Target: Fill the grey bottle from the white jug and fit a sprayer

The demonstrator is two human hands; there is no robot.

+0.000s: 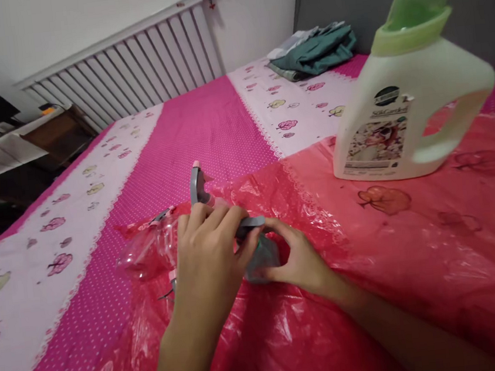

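Observation:
My left hand [211,242] is closed around a grey spray head [251,223], partly hidden by the fingers. Directly below it stands a small clear bottle [262,260] with bluish-green liquid. My right hand [302,259] grips this bottle from the right, thumb low on its side and fingers up by the grey head. Whether the head is seated on the neck I cannot tell. Just beyond my left hand, another grey spray head with a pink tip [197,182] sticks up. Clear empty-looking bottles [142,255] lie left of that hand, and a small pink-tipped piece [173,279] shows beside the wrist.
A large white detergent bottle [378,130] with a green spout stands at the right on a red plastic sheet [415,262]. The sheet covers part of a pink patterned bedspread [197,126]. Folded clothes [313,51], a radiator [129,68] and a desk [5,155] are farther back.

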